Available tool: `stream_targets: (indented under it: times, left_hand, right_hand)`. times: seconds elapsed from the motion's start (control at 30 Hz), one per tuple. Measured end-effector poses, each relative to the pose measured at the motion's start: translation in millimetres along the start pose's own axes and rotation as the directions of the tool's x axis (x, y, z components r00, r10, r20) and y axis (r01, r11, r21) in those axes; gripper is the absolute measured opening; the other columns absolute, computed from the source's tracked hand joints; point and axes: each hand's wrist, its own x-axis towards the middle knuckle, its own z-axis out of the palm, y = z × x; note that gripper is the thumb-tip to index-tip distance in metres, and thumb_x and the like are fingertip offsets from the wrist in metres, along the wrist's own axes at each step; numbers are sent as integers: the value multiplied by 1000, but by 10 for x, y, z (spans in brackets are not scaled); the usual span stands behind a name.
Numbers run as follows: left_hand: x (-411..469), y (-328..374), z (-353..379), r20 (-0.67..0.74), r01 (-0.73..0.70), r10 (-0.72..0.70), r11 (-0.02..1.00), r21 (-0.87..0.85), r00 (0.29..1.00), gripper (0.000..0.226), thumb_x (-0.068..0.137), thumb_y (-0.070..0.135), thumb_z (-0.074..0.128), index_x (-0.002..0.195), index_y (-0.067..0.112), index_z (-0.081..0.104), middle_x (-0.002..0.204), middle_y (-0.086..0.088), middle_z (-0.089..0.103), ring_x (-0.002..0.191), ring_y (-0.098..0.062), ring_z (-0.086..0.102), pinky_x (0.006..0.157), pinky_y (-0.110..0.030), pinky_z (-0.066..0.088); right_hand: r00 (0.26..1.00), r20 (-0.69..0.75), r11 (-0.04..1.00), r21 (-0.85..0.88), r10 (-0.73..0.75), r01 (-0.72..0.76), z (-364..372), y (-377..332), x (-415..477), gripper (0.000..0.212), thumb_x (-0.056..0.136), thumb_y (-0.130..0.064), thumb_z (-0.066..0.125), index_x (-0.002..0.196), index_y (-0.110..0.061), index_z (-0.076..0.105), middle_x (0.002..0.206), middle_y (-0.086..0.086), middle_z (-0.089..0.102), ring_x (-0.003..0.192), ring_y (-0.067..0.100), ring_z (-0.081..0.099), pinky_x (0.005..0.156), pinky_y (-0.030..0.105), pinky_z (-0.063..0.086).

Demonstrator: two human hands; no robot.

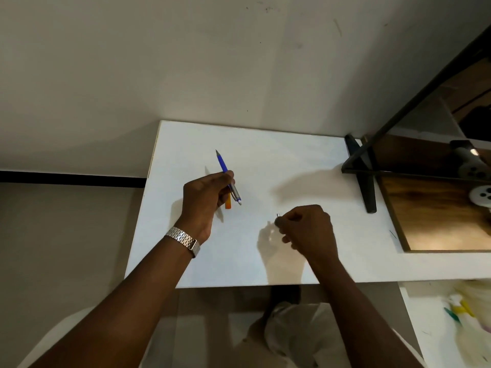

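Observation:
My left hand grips a blue mechanical pencil above the white table, its tip pointing away from me and its grey end with a white eraser toward me. An orange piece shows under the same fingers. My right hand hovers to the right with its fingers curled, pinching a small silvery part at the fingertips. A metal watch is on my left wrist.
A black metal stand rests on the table's far right corner. Beside it sits a brown wooden board with white round objects. A wall rises behind the table. Plastic-wrapped items lie at the lower right.

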Motion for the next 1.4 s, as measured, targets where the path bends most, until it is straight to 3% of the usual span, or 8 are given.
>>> stream_targets:
  times: [0.13,0.4,0.47,0.6,1.07,1.17,1.3,1.4]
  left_hand:
    - [-12,-30,28,18,6,-7,1000,18,1000,15,87,18,81,73,21,85,79,-10,77,79,-29,58,78,-40,50]
    - [-6,-77,47,57,9,-10,1000,21,998,9,86,17,82,78,14,85,82,-13,74,58,-17,55,66,-32,48]
    - [-9,-78,55,58,8,-9,1000,19,998,10,86,18,82,77,14,85,83,-14,74,59,-18,53,67,-33,48]
    - [-4,-94,64,25,0,-1,998,69,1000,10,85,23,83,78,16,85,82,-11,77,64,-18,58,67,-30,54]
    - [-16,-139,102,1,-8,8,993,115,1000,10,86,25,83,86,15,84,72,2,78,65,-9,67,67,-23,57]
    - [24,-100,56,-21,3,-1,997,76,1000,11,86,25,83,77,19,84,69,1,77,67,-16,62,69,-31,57]
    - [12,-84,38,20,0,-1,999,39,1000,11,85,21,83,74,21,85,75,-4,78,65,-16,60,68,-32,54]
    - [-3,-91,53,23,1,-2,999,52,1000,12,85,20,83,73,21,85,74,-4,77,63,-16,59,65,-28,53]
  right_hand:
    - [999,-47,994,-108,20,-25,-83,51,213,20,82,-24,78,68,-11,76,67,11,77,72,40,76,73,47,66]
    - [998,-54,988,-152,25,-33,-90,57,269,17,84,-29,81,82,-12,80,78,12,80,78,38,77,80,48,65]
    - [998,-59,998,-54,-33,29,-105,-1,187,15,84,-32,83,88,-17,81,76,6,80,74,30,78,75,45,66]
    - [980,184,951,308,-76,16,86,-182,-109,14,86,-33,85,80,-19,85,72,1,81,62,19,80,51,33,62]
    - [980,184,933,361,-73,2,348,-244,-184,19,92,-14,75,74,-12,81,64,5,78,56,20,77,51,25,58]
    - [984,156,976,213,-87,53,329,-134,-199,18,89,-15,74,73,-12,81,63,4,78,57,21,77,55,32,62]
    - [987,106,954,-264,-121,145,294,2,-150,20,88,-28,71,75,-14,77,69,2,76,72,26,74,71,33,59]
    - [991,66,926,-354,-115,131,321,11,-138,23,89,-27,68,76,-8,74,74,9,74,77,33,70,67,31,53]
